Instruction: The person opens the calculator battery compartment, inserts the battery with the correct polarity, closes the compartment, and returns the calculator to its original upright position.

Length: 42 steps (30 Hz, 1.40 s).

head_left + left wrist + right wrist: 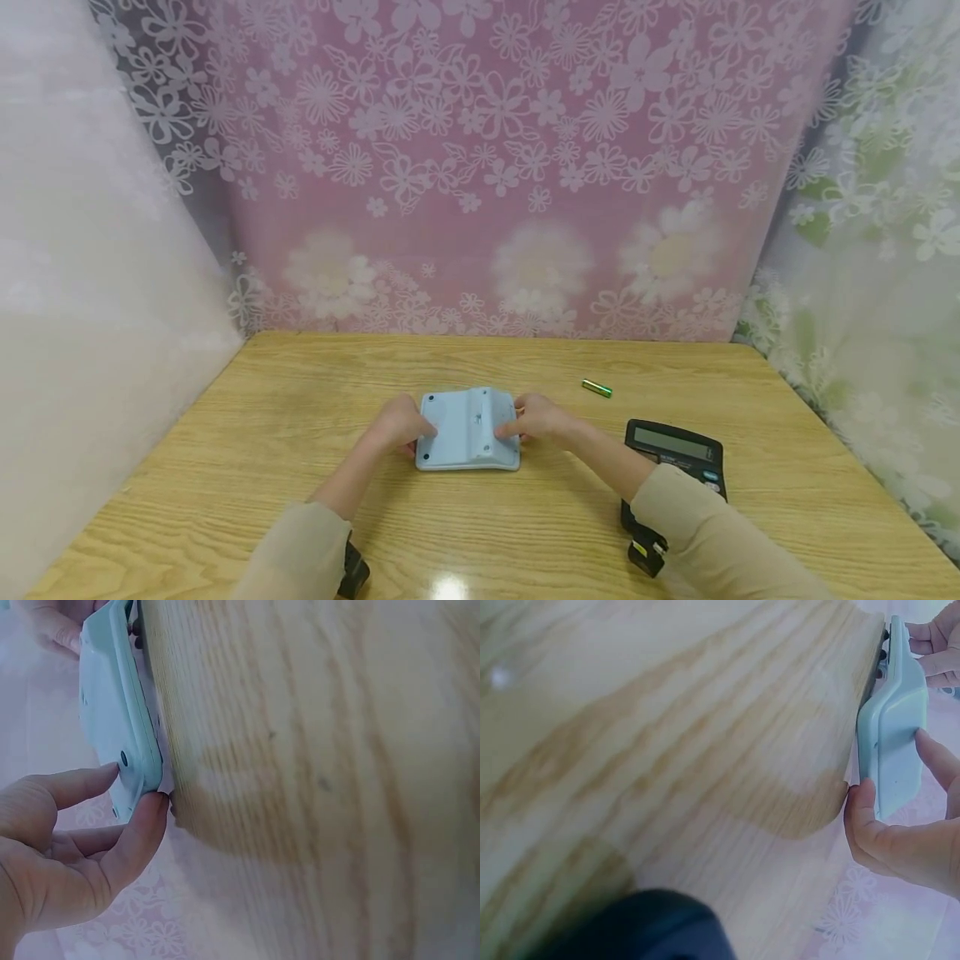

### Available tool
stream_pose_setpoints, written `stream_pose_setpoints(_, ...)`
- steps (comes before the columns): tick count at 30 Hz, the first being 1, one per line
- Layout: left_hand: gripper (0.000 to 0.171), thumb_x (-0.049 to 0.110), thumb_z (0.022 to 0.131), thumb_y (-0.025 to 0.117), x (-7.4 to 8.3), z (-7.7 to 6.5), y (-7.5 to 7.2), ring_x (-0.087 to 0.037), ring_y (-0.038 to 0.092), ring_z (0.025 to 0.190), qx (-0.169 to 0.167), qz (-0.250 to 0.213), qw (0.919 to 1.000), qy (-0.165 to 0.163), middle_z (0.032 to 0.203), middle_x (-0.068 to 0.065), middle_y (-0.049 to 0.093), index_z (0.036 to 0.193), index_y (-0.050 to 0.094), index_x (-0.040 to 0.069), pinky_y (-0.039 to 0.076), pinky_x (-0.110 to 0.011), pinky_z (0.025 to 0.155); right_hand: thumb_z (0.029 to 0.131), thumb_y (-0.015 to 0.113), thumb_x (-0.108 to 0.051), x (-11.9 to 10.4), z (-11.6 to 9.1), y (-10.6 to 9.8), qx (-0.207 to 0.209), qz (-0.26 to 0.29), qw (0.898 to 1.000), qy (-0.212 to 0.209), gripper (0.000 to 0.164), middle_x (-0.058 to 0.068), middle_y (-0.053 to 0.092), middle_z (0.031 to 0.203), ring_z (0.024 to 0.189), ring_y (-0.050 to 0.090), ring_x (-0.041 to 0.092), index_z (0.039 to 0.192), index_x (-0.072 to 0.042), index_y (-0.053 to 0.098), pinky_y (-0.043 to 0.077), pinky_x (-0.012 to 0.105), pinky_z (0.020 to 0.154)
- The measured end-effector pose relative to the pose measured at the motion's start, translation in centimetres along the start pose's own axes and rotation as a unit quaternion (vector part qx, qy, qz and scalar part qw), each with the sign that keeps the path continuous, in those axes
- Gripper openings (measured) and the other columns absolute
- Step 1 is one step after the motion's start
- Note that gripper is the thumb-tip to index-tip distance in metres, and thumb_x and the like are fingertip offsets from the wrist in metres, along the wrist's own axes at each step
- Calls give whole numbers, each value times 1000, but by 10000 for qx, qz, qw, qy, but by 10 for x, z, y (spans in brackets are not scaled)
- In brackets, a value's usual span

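Note:
A light blue calculator (pixel 450 429) lies back side up just above the table, its raised ridge and small dark feet showing. My left hand (pixel 405 423) pinches its left edge, thumb on the back and fingers beneath. On the opposite edge my right hand (pixel 536 418) grips it the same way, the thumb pressing beside the ridge. In the left wrist view the left thumb and fingers (pixel 139 836) hold a corner of the case. Small dark knobs show under the calculator (pixel 900 742) in the right wrist view. Its face is hidden.
A green battery (pixel 597 387) lies on the wooden table (pixel 300 375) beyond my right hand. To the right, a black calculator (pixel 675 443) lies face up, partly covered by my right forearm. A pink floral curtain (pixel 480 208) hangs behind the table.

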<state>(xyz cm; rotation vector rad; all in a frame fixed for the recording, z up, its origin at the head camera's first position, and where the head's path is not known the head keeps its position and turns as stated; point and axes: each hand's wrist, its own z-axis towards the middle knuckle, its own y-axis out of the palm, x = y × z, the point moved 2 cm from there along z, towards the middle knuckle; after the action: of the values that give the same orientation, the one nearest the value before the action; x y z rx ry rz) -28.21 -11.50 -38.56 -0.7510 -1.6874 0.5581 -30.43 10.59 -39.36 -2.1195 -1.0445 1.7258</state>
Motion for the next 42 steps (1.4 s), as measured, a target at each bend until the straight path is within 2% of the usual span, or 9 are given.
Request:
stream_pose_setpoints(4, 19, 9, 78, 70, 1, 1, 1, -22, 60, 51, 88, 141, 9999, -47, 63, -13, 54, 76, 56, -4, 52, -29, 50, 77, 76, -15, 0, 1, 0, -56, -13, 10000, -1, 61, 16, 58, 106, 80, 55, 18, 124, 12, 48, 48, 30, 70)
stream_pose_setpoints(9, 21, 9, 78, 70, 2, 2, 1, -23, 61, 53, 99, 187, 9996, -165, 67, -14, 54, 80, 54, -4, 52, -29, 51, 78, 75, -17, 0, 0, 0, -148, -262, 9995, -9, 33, 6, 53, 74, 63, 47, 16, 100, 4, 60, 39, 27, 60)
stream_pose_setpoints(15, 21, 9, 78, 71, 1, 4, 3, -22, 59, 56, 76, 55, 9991, -412, 70, -12, 53, 81, 55, -4, 52, -28, 53, 79, 75, -18, -1, 0, 0, -122, -403, 9991, 20, 26, 5, 51, 72, 66, 46, 17, 89, 1, 60, 39, 26, 59)
stream_pose_setpoints(18, 21, 10, 78, 71, 1, 4, 3, -20, 58, 54, 92, 233, 9992, -318, 68, -11, 54, 82, 57, -4, 50, -27, 52, 79, 75, -19, -2, 0, -1, -81, -421, 9991, 28, 28, 6, 51, 72, 65, 46, 16, 88, 2, 59, 39, 26, 59)
stream_pose_setpoints(25, 16, 12, 79, 71, 5, 3, 0, -17, 55, 55, 51, 723, 9972, 187, 67, -8, 56, 76, 60, 0, 45, -25, 51, 84, 69, -24, -3, -5, -3, 128, -524, 9985, -75, 55, 12, 58, 93, 70, 54, 17, 122, 9, 49, 47, 30, 65)
stream_pose_setpoints(30, 18, 18, 80, 71, 10, 0, -5, -14, 47, 60, 7, 1189, 9891, 872, 74, -4, 57, 81, 63, 2, 38, -25, 52, 87, 63, -35, -6, -5, -6, 529, -1057, 9926, -290, 45, 9, 59, 97, 74, 56, 19, 111, 3, 56, 47, 32, 63)
stream_pose_setpoints(37, 19, 25, 82, 71, 13, -6, -4, -11, 48, 57, -541, 1648, 9610, 2155, 66, 2, 57, 77, 65, 7, 42, -26, 54, 82, 63, -51, -13, -1, 2, 668, -1875, 9788, -483, 46, 3, 50, 63, 50, 47, 15, 78, -6, 55, 38, 25, 45)
stream_pose_setpoints(40, 20, 25, 81, 72, 12, -7, 0, -10, 47, 61, -745, 1729, 9509, 2457, 69, 3, 57, 80, 66, 7, 43, -27, 58, 80, 63, -56, -16, 0, 7, 662, -2134, 9738, -426, 51, -1, 43, 54, 43, 46, 14, 64, -10, 49, 34, 23, 39)
stream_pose_setpoints(42, 23, 26, 80, 74, 11, -7, 2, -10, 47, 64, -838, 1776, 9468, 2549, 73, 3, 58, 85, 66, 5, 42, -28, 61, 80, 62, -58, -18, 1, 9, 613, -2208, 9728, -333, 52, 0, 43, 53, 42, 49, 16, 65, -9, 49, 33, 23, 38)
